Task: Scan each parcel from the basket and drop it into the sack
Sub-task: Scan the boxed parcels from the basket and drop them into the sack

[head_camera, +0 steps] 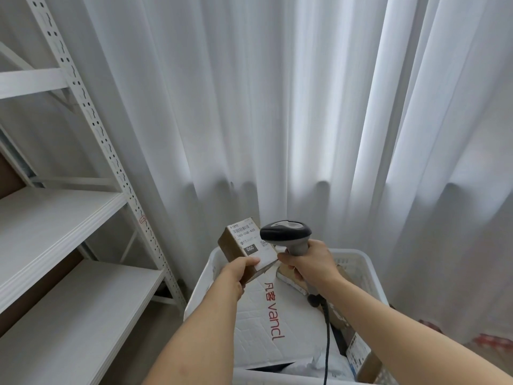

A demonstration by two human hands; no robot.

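Left hand point(241, 269) grips a small brown parcel point(244, 250) by its lower corner, label side up, tilted toward the camera. Right hand point(306, 263) is wrapped round the grey handle of the scanner point(286, 234); scanner head sits just beside the parcel's right edge, over the label. Both held above the white basket point(361, 262), which holds a white "vancl" mailer point(273, 315) and other parcels. Scanner cable point(327, 334) hangs down. Sack not visible.

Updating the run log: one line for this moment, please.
phase: scanning | left hand: holds small box | right hand: grips scanner at label | basket: parcels remain | sack: unseen
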